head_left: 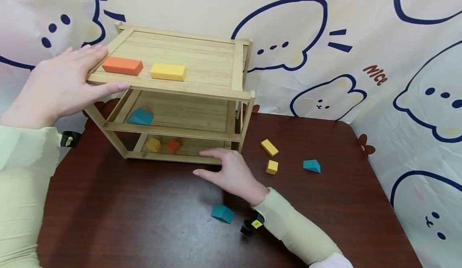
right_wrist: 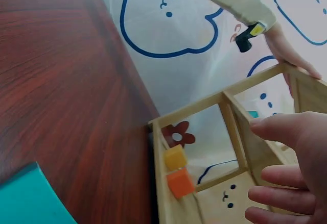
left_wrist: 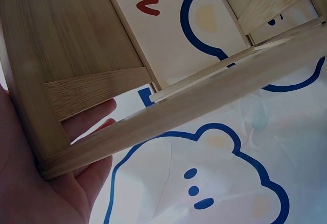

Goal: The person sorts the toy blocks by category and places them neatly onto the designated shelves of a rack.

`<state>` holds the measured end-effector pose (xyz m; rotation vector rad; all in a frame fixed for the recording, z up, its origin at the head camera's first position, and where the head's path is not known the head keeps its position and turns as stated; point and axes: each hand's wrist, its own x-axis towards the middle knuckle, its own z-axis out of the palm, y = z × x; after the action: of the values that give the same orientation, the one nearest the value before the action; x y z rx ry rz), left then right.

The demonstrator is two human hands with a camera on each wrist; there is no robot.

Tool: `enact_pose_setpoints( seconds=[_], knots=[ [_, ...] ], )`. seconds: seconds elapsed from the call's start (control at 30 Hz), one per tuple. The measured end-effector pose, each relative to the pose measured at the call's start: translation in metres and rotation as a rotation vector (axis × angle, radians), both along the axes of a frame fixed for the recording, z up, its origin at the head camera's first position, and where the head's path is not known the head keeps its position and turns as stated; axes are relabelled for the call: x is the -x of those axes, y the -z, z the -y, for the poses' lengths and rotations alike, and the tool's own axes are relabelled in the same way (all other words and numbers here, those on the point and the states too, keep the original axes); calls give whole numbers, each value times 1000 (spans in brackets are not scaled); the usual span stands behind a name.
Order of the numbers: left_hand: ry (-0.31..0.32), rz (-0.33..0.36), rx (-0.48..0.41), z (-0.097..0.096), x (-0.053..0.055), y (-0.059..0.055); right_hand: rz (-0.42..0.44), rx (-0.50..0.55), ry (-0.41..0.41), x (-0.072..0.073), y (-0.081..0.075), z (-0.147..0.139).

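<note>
A three-tier wooden shelf (head_left: 187, 89) stands on the table. My left hand (head_left: 59, 85) grips its upper left corner, thumb along the front edge and fingers at the side; from beneath, the left wrist view shows fingers (left_wrist: 94, 122) past the rails. My right hand (head_left: 234, 173) holds nothing, thumb and fingers extended and apart, before the bottom tier. An orange block (head_left: 122, 65) and a yellow block (head_left: 168, 72) lie on the top tier. A blue block (head_left: 140, 116) sits on the middle tier. Below are a yellow block (head_left: 153, 145) and an orange block (head_left: 173, 146).
Right of the shelf lie a long yellow block (head_left: 269, 147), a yellow cube (head_left: 272, 167) and a blue block (head_left: 312, 166). Another blue block (head_left: 222, 214) rests nearer the front, below my right hand. Patterned cloth (head_left: 274, 27) hangs behind the dark table (head_left: 151, 220).
</note>
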<state>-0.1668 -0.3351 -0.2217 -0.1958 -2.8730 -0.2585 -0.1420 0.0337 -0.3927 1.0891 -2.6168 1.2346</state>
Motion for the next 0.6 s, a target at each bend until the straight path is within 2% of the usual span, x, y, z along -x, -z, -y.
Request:
enact_pose_setpoints(
  seconds=[0.27,0.6],
  knots=[
    [-11,-6,5,-3,2,-2,2,18,18,-5,-9,-26],
    [-10,-2,-5,-1,-1,1,45,-33,23,-19,-7,-48]
  ],
)
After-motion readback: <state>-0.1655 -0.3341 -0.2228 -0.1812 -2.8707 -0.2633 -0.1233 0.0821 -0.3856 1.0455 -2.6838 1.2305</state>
